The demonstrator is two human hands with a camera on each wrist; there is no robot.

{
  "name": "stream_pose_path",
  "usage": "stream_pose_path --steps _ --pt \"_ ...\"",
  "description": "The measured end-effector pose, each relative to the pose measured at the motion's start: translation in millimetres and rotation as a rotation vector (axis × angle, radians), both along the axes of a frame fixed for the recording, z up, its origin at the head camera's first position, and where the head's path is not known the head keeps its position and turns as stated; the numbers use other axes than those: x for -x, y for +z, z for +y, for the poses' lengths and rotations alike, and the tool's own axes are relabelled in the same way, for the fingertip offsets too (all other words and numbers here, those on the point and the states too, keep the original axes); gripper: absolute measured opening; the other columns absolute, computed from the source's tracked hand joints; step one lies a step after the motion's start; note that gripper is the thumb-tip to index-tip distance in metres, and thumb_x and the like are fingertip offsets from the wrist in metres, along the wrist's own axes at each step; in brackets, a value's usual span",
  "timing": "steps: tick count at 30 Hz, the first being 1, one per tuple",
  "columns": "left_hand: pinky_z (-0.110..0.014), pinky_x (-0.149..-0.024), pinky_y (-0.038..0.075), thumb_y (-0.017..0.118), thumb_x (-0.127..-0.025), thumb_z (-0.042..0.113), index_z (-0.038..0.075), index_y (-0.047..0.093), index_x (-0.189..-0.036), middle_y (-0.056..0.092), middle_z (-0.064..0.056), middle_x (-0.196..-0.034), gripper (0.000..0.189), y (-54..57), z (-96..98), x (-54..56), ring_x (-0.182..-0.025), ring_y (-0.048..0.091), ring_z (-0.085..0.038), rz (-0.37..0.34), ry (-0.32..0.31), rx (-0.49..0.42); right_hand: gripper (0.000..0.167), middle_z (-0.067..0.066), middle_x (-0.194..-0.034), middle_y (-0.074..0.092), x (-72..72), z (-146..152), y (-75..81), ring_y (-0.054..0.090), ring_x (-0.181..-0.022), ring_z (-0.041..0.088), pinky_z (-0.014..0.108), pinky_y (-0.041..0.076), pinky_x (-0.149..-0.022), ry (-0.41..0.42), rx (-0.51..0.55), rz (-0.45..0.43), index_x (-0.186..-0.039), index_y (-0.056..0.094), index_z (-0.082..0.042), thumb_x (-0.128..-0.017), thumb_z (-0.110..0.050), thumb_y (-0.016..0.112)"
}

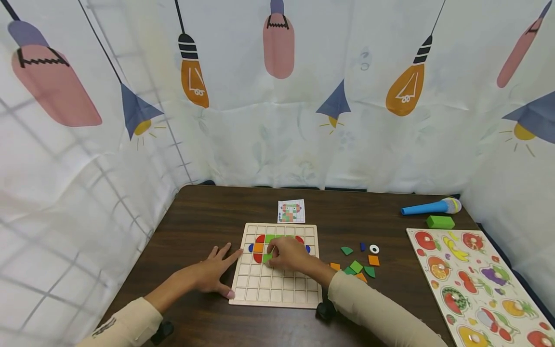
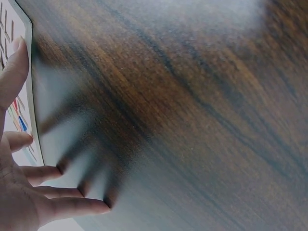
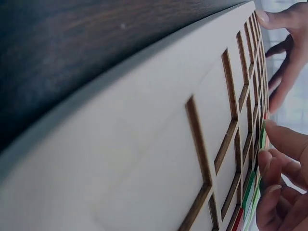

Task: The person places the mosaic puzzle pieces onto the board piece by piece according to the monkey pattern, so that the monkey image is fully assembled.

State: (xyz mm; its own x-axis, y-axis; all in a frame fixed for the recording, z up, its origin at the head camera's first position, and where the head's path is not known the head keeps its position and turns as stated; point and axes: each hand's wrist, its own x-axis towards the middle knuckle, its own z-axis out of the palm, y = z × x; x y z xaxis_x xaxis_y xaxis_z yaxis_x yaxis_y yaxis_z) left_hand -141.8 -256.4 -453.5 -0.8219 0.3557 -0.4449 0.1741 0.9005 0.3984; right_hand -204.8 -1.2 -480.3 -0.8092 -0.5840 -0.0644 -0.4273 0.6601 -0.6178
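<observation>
A wooden grid board [image 1: 274, 295] lies flat on the dark table, with red, orange, green and blue pieces set in its upper cells. My left hand [image 1: 211, 272] rests at its left edge, fingers spread, thumb on the lower left corner and index fingertip higher up the edge. Over the coloured cells, my right hand [image 1: 289, 254] has thumb and curled fingers at a green square [image 1: 267, 259], pinching it down at the board. The right wrist view shows those right fingertips close together at the grid; this hand hides part of the pattern.
A small pattern card [image 1: 291, 211] lies behind the board. Loose green pieces [image 1: 356, 266], orange squares [image 1: 374, 260] and a white ring [image 1: 374, 249] are scattered right of it. Farther right are a fruit puzzle board [image 1: 470, 284], a green block [image 1: 440, 222] and a blue toy microphone [image 1: 431, 207].
</observation>
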Motion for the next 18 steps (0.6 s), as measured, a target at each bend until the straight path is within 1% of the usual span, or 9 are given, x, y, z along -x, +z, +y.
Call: stream_pose_path --steps 4,11,14,18 --pt "-0.079 -0.098 0.033 0.085 -0.074 0.048 0.017 0.022 -0.161 0.009 -0.027 -0.165 0.112 -0.4 -0.3 -0.1 -0.146 0.006 -0.062 0.004 -0.004 -0.017 0.017 -0.011 -0.071 0.059 -0.2 -0.9 0.0 0.052 -0.066 0.003 0.021 0.044 -0.060 -0.009 -0.019 0.039 -0.093 0.073 -0.013 -0.083 -0.022 0.083" --pt "-0.078 -0.099 0.033 0.084 -0.074 0.050 0.020 0.023 -0.161 0.009 -0.025 -0.166 0.111 -1.9 -0.4 -0.1 -0.148 0.006 -0.060 0.006 0.005 -0.001 0.021 -0.012 -0.070 0.059 -0.2 0.4 1.5 0.052 -0.065 0.003 0.021 0.044 -0.060 -0.005 -0.046 0.047 -0.100 0.076 -0.012 -0.085 -0.025 0.082" --pt "-0.079 -0.099 0.031 0.085 -0.073 0.050 0.019 0.023 -0.161 0.010 -0.026 -0.166 0.112 -2.2 -0.1 0.4 -0.147 0.007 -0.061 0.011 0.000 0.004 0.021 -0.010 -0.073 0.063 0.0 3.8 2.9 0.053 -0.066 0.002 0.020 0.045 -0.062 0.035 -0.030 0.061 -0.102 0.077 -0.011 -0.087 -0.025 0.079" --pt "-0.081 -0.098 0.030 0.085 -0.073 0.049 0.018 0.022 -0.161 0.010 -0.026 -0.165 0.112 -2.6 -0.2 0.7 -0.146 0.007 -0.062 0.012 -0.006 0.006 0.022 -0.007 -0.080 0.068 1.1 13.0 7.3 0.055 -0.069 0.002 0.020 0.046 -0.063 0.100 0.003 0.069 -0.107 0.076 -0.010 -0.091 -0.025 0.075"
